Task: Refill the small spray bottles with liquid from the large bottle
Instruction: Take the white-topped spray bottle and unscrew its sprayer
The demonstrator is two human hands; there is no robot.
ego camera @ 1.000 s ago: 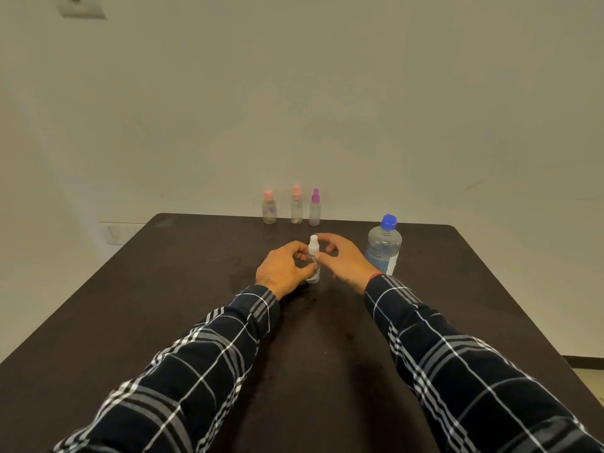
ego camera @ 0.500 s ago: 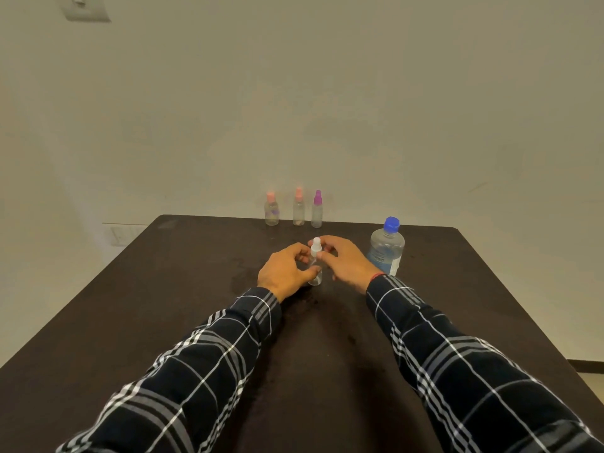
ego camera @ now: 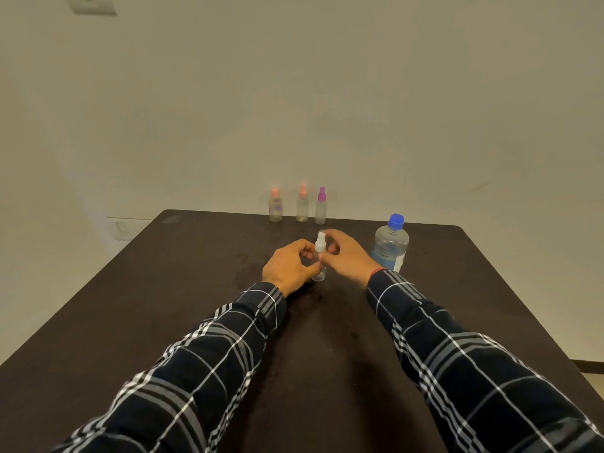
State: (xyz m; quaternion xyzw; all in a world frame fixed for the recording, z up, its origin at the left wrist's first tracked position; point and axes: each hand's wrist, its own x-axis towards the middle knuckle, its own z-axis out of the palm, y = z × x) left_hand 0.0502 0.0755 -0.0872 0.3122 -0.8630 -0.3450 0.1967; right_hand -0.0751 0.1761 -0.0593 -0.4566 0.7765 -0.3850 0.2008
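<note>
A small clear spray bottle with a white top point(ego camera: 320, 244) stands upright on the dark table point(ego camera: 163, 289), between my two hands. My left hand point(ego camera: 289, 268) grips its body from the left. My right hand point(ego camera: 348, 256) pinches it just below the white top from the right. The large water bottle with a blue cap point(ego camera: 390, 245) stands capped to the right of my right hand. Three more small spray bottles stand in a row at the table's far edge: two with pink tops point(ego camera: 275, 206) point(ego camera: 302, 204) and one with a purple top point(ego camera: 321, 206).
A damp-looking patch point(ego camera: 248, 268) marks the table left of my left hand. The wall rises right behind the far edge. A wall socket point(ego camera: 122, 229) sits low at the left.
Both hands stay on the white-topped bottle. My right fingers have shifted slightly round its top. The bottle has not moved from its spot.
</note>
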